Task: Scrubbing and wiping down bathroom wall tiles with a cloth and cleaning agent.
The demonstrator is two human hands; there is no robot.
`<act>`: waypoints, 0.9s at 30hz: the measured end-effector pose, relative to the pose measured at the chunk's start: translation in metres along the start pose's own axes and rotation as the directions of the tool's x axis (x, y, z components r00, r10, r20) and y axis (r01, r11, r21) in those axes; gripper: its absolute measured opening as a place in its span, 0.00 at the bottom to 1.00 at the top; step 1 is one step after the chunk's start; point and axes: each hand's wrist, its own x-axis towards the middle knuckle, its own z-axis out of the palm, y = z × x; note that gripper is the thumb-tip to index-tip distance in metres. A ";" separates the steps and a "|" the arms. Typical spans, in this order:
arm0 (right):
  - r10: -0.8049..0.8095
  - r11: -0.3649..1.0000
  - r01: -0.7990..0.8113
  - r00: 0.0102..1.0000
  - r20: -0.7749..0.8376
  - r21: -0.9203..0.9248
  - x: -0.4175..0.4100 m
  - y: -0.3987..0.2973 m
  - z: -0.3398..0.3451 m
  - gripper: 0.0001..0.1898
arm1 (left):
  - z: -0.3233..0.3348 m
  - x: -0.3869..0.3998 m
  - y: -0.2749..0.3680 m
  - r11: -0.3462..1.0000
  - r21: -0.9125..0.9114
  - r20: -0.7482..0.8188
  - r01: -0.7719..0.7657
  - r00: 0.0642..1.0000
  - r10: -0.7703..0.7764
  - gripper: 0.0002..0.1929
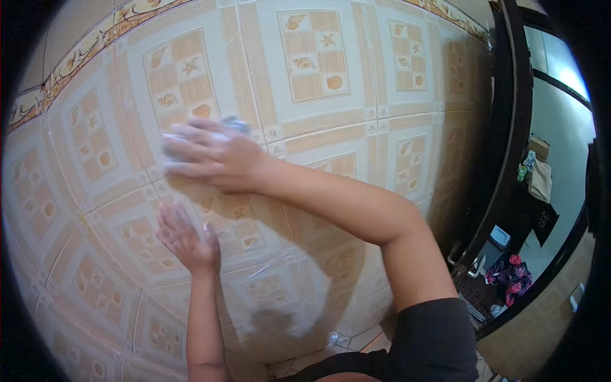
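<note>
A wall of glazed tiles [315, 114] with seashell and starfish patterns fills most of the view. My right hand [215, 155], blurred, presses a pale, crumpled cloth or wipe [176, 148] against the wall, left of centre. Part of the pale material shows past the thumb side, and the rest is hidden under the palm. Lower and to the left, my left hand [188, 236] lies against the tiles with its fingers spread; nothing shows in it. The two hands are apart.
A dark door frame [506, 143] stands at the right. Beyond it are a light cloth [540, 180], a cardboard box [539, 148] and a floral fabric bundle [513, 279]. A clear crumpled plastic item [336, 339] lies on the tiled floor [365, 338] by the wall.
</note>
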 end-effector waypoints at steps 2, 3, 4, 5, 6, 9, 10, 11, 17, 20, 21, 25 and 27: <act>0.095 0.995 -0.094 0.995 0.041 -0.024 -0.038 0.012 -0.042 0.21 | 0.000 -0.003 -0.001 0.996 -0.009 0.038 0.086 0.996 -0.086 0.39; 0.165 0.986 -0.162 0.985 0.059 -0.046 -0.050 0.024 -0.062 0.20 | -0.002 -0.006 -0.005 0.994 0.006 0.033 0.108 0.994 -0.108 0.39; 0.313 0.947 -0.311 0.950 0.009 -0.073 -0.055 0.039 -0.081 0.18 | -0.003 -0.010 -0.012 0.995 0.037 0.021 0.089 0.996 -0.090 0.39; 0.384 0.879 -0.393 0.919 -0.089 -0.269 -0.077 0.064 -0.098 0.14 | -0.004 -0.013 -0.014 0.996 0.059 0.013 0.060 0.998 -0.061 0.40; 0.429 0.774 -0.498 0.867 -0.255 -0.391 -0.084 0.075 -0.123 0.13 | -0.005 -0.014 -0.014 0.996 0.058 0.018 0.073 0.997 -0.074 0.40; 0.487 0.433 -0.708 0.705 -0.516 -0.558 -0.124 0.115 -0.172 0.16 | -0.005 -0.013 -0.006 0.999 0.024 0.016 0.045 0.999 -0.046 0.40; 0.502 0.444 -0.707 0.705 -0.501 -0.550 -0.123 0.111 -0.164 0.16 | -0.006 -0.014 -0.008 0.999 0.021 -0.006 0.032 0.999 -0.032 0.40; 0.532 0.421 -0.739 0.671 -0.516 -0.526 -0.122 0.106 -0.153 0.17 | -0.007 -0.014 -0.008 1.000 0.018 -0.022 0.017 1.000 -0.017 0.40; 0.531 0.809 -0.503 0.847 0.015 -0.304 -0.101 -0.058 -0.048 0.23 | 0.017 -0.015 -0.025 1.000 -0.018 -0.091 -0.021 0.996 0.019 0.39; 0.246 0.944 -0.317 0.861 0.445 0.092 -0.140 -0.147 -0.029 0.26 | 0.017 -0.012 -0.026 0.999 -0.043 -0.127 -0.020 0.992 0.014 0.38; 0.239 0.935 -0.331 0.855 0.460 0.130 -0.164 -0.168 -0.026 0.26 | 0.013 -0.012 -0.027 1.000 -0.024 -0.095 0.006 0.995 -0.009 0.38; 0.106 0.914 -0.301 0.823 0.557 0.270 -0.237 -0.172 -0.064 0.23 | 0.015 -0.015 -0.026 0.997 -0.063 -0.102 -0.042 0.994 0.036 0.38; 0.258 0.943 -0.325 0.839 0.479 0.063 -0.232 -0.131 -0.094 0.18 | 0.016 -0.024 -0.027 0.998 -0.049 -0.091 -0.029 0.996 0.024 0.38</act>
